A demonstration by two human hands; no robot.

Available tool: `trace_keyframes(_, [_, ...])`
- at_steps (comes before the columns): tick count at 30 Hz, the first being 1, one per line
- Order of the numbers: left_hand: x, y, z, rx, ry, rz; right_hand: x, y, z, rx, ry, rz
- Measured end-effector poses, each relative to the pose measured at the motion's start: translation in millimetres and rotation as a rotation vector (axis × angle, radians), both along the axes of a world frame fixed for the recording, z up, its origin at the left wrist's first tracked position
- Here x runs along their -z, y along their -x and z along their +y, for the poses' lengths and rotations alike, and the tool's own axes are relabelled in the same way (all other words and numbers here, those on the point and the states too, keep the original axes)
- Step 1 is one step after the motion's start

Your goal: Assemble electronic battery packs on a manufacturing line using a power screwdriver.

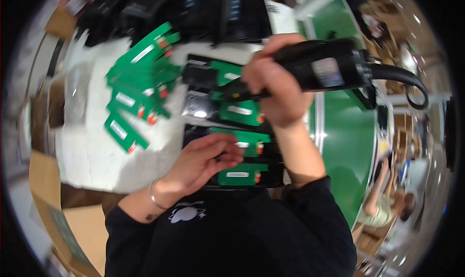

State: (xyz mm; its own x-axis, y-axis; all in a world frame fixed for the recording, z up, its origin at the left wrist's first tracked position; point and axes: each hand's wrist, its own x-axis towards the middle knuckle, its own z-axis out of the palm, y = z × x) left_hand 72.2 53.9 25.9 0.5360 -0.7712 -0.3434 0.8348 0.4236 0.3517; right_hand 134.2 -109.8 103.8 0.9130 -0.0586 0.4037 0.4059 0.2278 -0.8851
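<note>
My right hand [282, 90] is wrapped round a black electric screwdriver [315, 63], whose cable leaves its right end. The tool lies almost sideways, and its tip points left above a green circuit board [237, 113] in a black plastic housing [197, 78]. Lower down, my left hand [196, 161] is closed, fingertips gathered; a small dark bit shows between them, too blurred to name. It hovers by another green board [244, 142] in the housings. Nearest my body lies one more board [237, 175], also set in black.
Loose green boards [127, 101] with red and white parts are heaped on the white work surface [87, 146] at left. Black housings [193, 15] line the back. A green conveyor belt [341, 146] runs along the right, an open cardboard box [87, 233] stands lower left, and a person [387, 206] sits beyond the belt.
</note>
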Motion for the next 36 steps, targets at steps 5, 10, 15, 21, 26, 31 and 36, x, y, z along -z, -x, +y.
trace_keyframes(5, [6, 6, 12, -0.118, 0.015, -0.002, 17, -20, 16, -0.106, -0.062, 0.025])
trace_keyframes(10, [7, 10, 14, -0.093, -0.018, -0.027, 23, -20, 18, -0.070, -0.006, 0.038])
trace_keyframes(15, [13, 8, 20, -0.083, 0.011, 0.002, 25, -23, 16, -0.104, 0.001, 0.081])
trace_keyframes(21, [11, 1, 17, -0.131, -0.062, 0.024, 24, -30, 18, -0.078, 0.130, 0.068])
trace_keyframes(26, [1, -6, 14, -0.144, -0.030, 0.095, 15, -24, 25, -0.079, 0.225, 0.119])
trace_keyframes(31, [10, -2, 20, -0.272, -0.081, 0.144, 23, -25, 27, -0.178, 0.026, 0.280])
trace_keyframes(36, [31, 0, 19, -0.201, 0.209, 0.130, 3, 9, 12, -0.050, 0.110, 0.078])
